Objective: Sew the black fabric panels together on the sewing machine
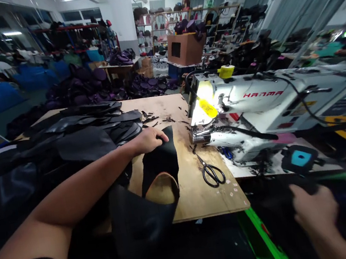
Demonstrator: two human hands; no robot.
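Observation:
My left hand (152, 139) has its fingers closed on the upper end of a black leather-like piece (160, 156), which hangs off the front edge of the wooden table in a curved loop. At the lower right, my right hand (317, 207) is curled and slightly blurred; dark material lies against its fingers, and what it grips cannot be made out. Between the hands, black-handled scissors (212, 173) lie on the wooden tabletop (192, 197). A white sewing machine (254, 98) with a lit work lamp stands to the right of the table.
Stacked black cut pieces (85, 142) cover the table's left side. Dark scraps (166, 119) are scattered near the machine. A black device with a blue face (300, 157) sits above my right hand. A green bar (264, 238) runs below the table edge.

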